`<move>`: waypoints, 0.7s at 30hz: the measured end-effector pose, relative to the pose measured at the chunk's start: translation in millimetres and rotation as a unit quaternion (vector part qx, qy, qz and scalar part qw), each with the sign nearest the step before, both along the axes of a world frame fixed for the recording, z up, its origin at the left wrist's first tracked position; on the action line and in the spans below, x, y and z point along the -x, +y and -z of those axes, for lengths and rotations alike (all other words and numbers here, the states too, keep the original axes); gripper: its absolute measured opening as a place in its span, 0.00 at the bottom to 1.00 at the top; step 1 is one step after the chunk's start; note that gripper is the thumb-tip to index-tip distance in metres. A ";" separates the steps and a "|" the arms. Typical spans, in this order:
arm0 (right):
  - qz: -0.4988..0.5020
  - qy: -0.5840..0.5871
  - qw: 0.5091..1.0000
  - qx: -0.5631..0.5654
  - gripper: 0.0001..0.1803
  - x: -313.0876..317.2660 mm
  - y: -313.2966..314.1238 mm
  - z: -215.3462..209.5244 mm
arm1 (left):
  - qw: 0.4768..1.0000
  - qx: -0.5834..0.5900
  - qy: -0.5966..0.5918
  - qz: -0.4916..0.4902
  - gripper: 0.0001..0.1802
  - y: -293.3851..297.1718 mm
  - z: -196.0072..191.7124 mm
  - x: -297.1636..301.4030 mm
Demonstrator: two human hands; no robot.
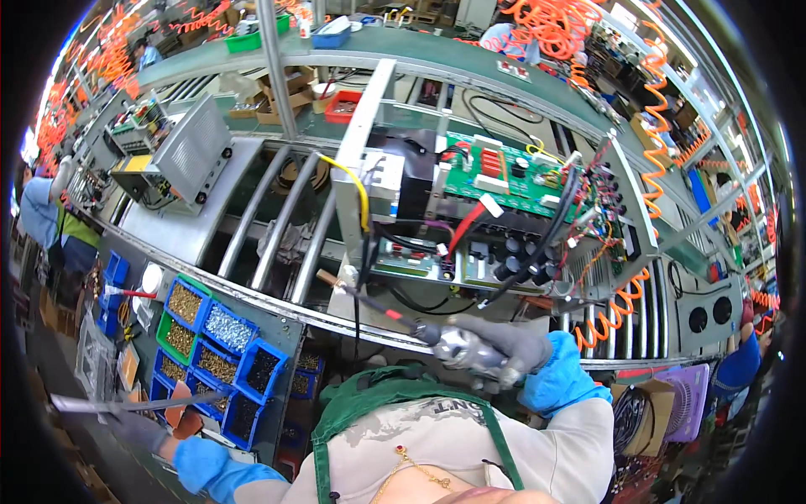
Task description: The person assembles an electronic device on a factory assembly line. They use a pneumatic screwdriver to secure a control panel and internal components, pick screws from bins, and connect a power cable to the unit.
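My right hand (pixel 516 343), in a grey glove and blue sleeve cover, is wrapped round a silver power screwdriver (pixel 464 346). The driver's long, thin shaft (pixel 382 308), with a red band, points left toward the rollers. In front of me an open metal chassis (pixel 495 290) holds a green circuit board (pixel 483 172), cables and several coloured wires. At the lower left my left hand (pixel 138 430), gloved too, is beside a long metal strip (pixel 138 405) and an orange-brown piece (pixel 179 409). Its fingers are blurred and partly hidden, so I cannot make out a grip.
Several blue and green bins (pixel 225 328) of screws and small parts stand left of me. Another metal unit (pixel 180 160) sits on a plate at the upper left of the roller conveyor (pixel 273 223). An orange coiled hose (pixel 617 315) hangs at the right, near a purple fan (pixel 686 401).
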State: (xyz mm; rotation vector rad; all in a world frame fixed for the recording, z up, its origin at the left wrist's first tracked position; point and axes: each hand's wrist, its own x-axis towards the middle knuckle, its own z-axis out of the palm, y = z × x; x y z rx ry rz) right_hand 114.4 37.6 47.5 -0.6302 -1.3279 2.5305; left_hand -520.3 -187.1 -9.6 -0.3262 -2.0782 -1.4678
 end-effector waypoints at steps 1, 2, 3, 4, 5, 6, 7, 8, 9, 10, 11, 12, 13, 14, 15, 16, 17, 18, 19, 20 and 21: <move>0.035 0.008 0.999 -0.009 0.70 -16.5 -9.5 -9.5 | 0.998 0.063 0.001 0.001 0.28 18.9 -41.3 -19.3; 0.062 0.001 0.998 -0.014 0.70 -32.3 -17.5 -16.4 | 0.987 0.153 0.044 -0.001 0.28 40.7 -72.0 -43.9; 0.097 0.051 0.993 -0.033 0.70 -44.6 -26.3 -18.3 | 0.966 0.177 0.184 0.035 0.26 76.7 -109.8 -56.0; 0.138 0.067 0.986 -0.065 0.71 -57.7 -38.2 -19.6 | 0.951 0.193 0.235 0.059 0.27 106.4 -135.6 -79.5; 0.190 0.069 0.978 -0.059 0.72 -71.5 -50.0 -20.2 | 0.936 0.221 0.259 0.092 0.24 137.1 -155.6 -107.3; 0.235 0.096 0.964 -0.084 0.72 -82.7 -62.4 -17.8 | 0.808 0.293 0.497 0.118 0.19 166.2 -178.1 -135.5; 0.238 0.142 0.951 -0.135 0.71 -93.8 -74.6 -15.5 | 0.853 0.211 0.415 0.234 0.16 193.7 -176.1 -180.7; 0.254 0.143 0.947 -0.138 0.70 -104.3 -86.6 -13.7 | 0.833 0.185 0.414 0.318 0.16 218.1 -183.4 -223.5; 0.264 0.146 0.945 -0.129 0.70 -112.2 -96.2 -9.6 | 0.781 0.166 0.437 0.414 0.17 236.1 -183.0 -273.4; 0.273 0.172 0.937 -0.132 0.68 -118.5 -103.9 -4.2 | 0.760 0.130 0.436 0.464 0.15 258.9 -185.5 -322.7; 0.286 0.196 0.929 -0.128 0.67 -124.3 -111.6 0.8 | 0.721 0.133 0.493 0.468 0.12 268.6 -186.2 -369.7; 0.299 0.184 0.927 -0.136 0.68 -131.5 -120.6 3.8 | 0.675 0.079 0.496 0.541 0.09 278.7 -184.1 -417.9; 0.317 0.170 0.923 -0.137 0.68 -138.5 -129.8 6.5 | 0.641 0.036 0.531 0.553 0.05 287.2 -184.1 -463.5; 0.335 0.176 0.913 -0.149 0.68 -143.8 -136.6 11.3 | 0.609 0.117 0.552 0.557 0.05 283.3 -180.7 -496.2; 0.335 0.200 0.912 -0.127 0.68 -149.0 -143.4 15.9 | 0.567 0.159 0.540 0.601 0.08 285.9 -179.0 -528.1; 0.325 0.248 0.904 -0.125 0.68 -152.3 -148.8 22.7 | 0.525 0.198 0.520 0.644 0.12 288.7 -176.2 -553.2; 0.323 0.261 0.904 -0.103 0.69 -157.1 -154.7 27.1 | 0.507 0.188 0.518 0.663 0.11 288.7 -170.2 -570.2; 0.347 0.271 0.888 -0.128 0.69 -161.0 -160.5 31.7 | 0.475 0.207 0.512 0.686 0.11 287.6 -163.5 -584.1; 0.380 0.248 0.881 -0.133 0.69 -164.3 -166.2 35.2 | 0.481 0.180 0.503 0.695 0.10 287.5 -157.2 -595.9; 0.402 0.243 0.873 -0.128 0.69 -166.4 -170.2 38.5 | 0.471 0.186 0.492 0.708 0.10 288.2 -151.5 -605.7; 0.405 0.270 0.867 -0.109 0.69 -166.9 -173.6 41.7 | 0.445 0.220 0.479 0.724 0.10 290.5 -147.3 -614.7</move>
